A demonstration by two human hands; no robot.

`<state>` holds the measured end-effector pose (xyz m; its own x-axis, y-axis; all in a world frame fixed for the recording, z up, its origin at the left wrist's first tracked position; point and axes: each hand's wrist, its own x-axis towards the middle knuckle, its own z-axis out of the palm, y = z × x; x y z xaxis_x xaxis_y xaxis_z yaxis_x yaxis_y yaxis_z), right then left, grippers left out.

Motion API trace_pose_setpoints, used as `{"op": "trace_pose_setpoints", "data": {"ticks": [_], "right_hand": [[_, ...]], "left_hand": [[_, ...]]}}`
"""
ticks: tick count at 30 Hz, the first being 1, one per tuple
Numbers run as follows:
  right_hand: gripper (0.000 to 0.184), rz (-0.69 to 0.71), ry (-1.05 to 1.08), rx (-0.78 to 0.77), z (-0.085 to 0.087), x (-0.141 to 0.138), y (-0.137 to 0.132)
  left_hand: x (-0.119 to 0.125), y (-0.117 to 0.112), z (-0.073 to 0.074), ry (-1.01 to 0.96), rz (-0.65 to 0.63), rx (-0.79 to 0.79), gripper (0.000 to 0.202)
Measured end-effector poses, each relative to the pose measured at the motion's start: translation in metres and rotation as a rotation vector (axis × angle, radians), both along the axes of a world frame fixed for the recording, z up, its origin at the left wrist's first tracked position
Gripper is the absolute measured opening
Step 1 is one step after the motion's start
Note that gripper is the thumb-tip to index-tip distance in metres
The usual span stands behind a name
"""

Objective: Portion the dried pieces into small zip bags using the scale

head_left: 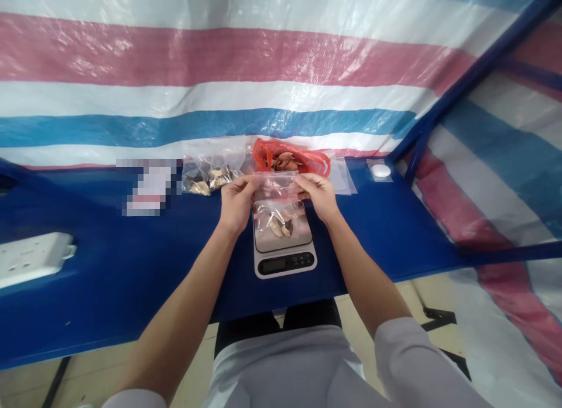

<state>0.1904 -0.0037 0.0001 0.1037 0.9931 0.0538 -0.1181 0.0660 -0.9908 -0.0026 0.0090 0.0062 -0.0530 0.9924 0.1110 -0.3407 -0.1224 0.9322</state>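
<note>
Left hand [237, 202], right hand [318, 197] keeping narrow grips on top edge of floppy plastic zip bag [277, 206], sagging onto kitchen scale [284, 261].

Kitchen scale display [272, 266]: nothing legible

Bright, even light — edges look somewhat warped.

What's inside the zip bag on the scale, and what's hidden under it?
The clear zip bag holds a few tan and dark pieces, perhaps shells. The left hand and right hand cover its top; the scale platform beneath is mostly hidden.
</note>
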Motion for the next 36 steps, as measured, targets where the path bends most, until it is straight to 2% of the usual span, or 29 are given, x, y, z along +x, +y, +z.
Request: {"op": "trace_pose_setpoints", "data": {"ticks": [4, 11, 20, 23, 32, 36], "right_hand": [[0.049, 0.007, -0.032, 0.004, -0.001, -0.002, -0.001], [0.041, -0.077, -0.033, 0.050, -0.004, -0.001, 0.000], [0.037, 0.014, 0.000, 0.046, 0.002, -0.003, -0.005], [0.035, 0.005, 0.027, 0.038, 0.002, -0.003, -0.005], [0.027, -0.037, 0.094, 0.077, -0.002, -0.002, -0.003], [0.031, -0.032, 0.059, 0.079, -0.003, -0.002, -0.003]], "left_hand": [[-0.002, -0.004, -0.003, 0.015, -0.007, 0.008, 0.020], [-0.003, -0.008, -0.002, -0.019, -0.026, -0.007, 0.024], [0.000, -0.009, -0.003, -0.035, 0.003, -0.054, 0.023], [0.000, -0.010, -0.004, -0.050, -0.009, -0.058, 0.025], [-0.003, -0.014, 0.006, -0.077, -0.106, -0.190, 0.037], [-0.001, -0.014, 0.007, -0.097, -0.089, -0.180, 0.037]]}}
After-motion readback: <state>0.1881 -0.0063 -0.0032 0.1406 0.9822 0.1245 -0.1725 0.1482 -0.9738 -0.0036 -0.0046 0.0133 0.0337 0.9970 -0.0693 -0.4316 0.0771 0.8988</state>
